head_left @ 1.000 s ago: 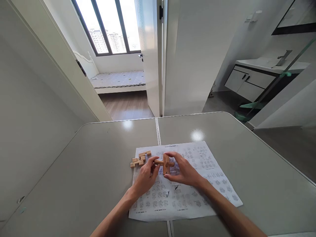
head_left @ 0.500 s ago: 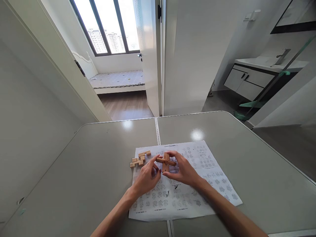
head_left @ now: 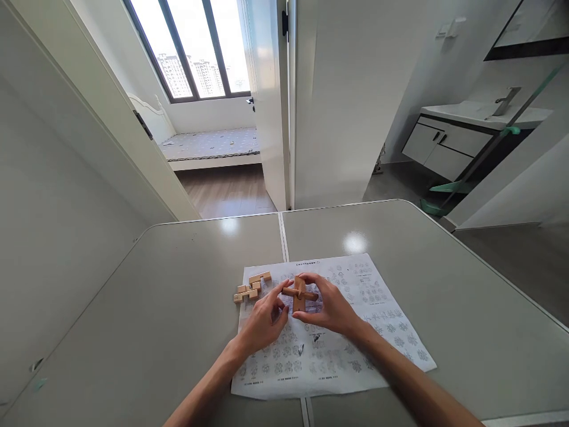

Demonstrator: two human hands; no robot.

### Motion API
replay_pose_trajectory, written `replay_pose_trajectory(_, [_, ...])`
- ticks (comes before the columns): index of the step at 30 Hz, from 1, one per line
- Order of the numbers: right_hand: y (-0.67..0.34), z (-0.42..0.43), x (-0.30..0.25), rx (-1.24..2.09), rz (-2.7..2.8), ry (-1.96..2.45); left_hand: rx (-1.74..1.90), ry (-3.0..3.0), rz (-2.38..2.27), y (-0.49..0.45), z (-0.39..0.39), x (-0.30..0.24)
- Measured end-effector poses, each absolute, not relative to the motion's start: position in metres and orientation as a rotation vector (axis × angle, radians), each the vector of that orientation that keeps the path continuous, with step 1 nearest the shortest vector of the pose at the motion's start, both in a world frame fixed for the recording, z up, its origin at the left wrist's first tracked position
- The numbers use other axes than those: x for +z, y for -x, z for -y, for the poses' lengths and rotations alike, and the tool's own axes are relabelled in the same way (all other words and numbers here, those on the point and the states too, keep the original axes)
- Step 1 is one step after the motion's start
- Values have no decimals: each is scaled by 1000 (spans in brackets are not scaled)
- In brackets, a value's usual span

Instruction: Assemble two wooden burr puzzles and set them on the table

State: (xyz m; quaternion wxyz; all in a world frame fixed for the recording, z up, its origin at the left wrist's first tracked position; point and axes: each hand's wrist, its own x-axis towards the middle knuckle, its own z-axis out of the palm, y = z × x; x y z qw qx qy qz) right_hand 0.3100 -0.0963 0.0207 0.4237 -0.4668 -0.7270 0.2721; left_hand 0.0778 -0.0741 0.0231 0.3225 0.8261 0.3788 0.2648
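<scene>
Head view: my right hand grips the crossed blocks, my half-open left hand touches them, and careful holding seems needed next.

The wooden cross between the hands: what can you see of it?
The wooden cross is brown and looks like smooth wood: a block with a narrower bar crossing it sideways. The right hand holds the block by its far and near ends; the left hand appears to touch the bar's left end. It is over the printed sheet; whether it rests there is unclear.
</scene>
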Motion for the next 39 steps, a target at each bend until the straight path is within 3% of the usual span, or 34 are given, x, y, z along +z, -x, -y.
replay_pose_trajectory(27, [-309,97,26,713,1962,1043,683,-2306,-1008,-79,74,19])
replay_pose_trajectory(39, [-322,87,12,763,1727,1244,633,-2289,-1017,-81,75,24])
